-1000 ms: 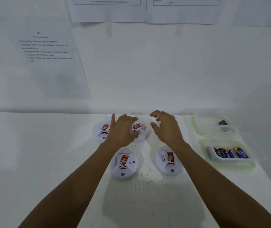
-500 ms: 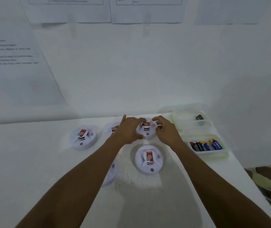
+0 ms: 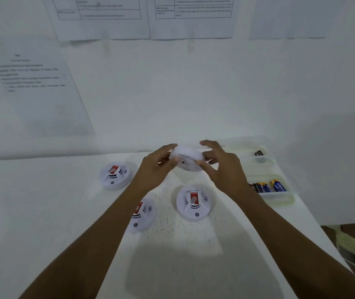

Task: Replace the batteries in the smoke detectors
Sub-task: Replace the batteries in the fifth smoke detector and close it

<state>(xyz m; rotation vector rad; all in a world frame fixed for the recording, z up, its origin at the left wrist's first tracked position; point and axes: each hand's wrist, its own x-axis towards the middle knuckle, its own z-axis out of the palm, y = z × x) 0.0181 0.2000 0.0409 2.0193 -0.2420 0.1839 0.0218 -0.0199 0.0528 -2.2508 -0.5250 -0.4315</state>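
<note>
Here, left hand point(image 3: 157, 167) and right hand point(image 3: 221, 169) both grip one blurred smoke detector point(image 3: 186, 157) (its face hidden).

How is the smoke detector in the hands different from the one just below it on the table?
The held detector is up in the air and tilted, gripped by the left hand and right hand; the table detector lies flat, untouched. The held one shows plain white; the table one shows a red sticker. Both are round and white.
</note>
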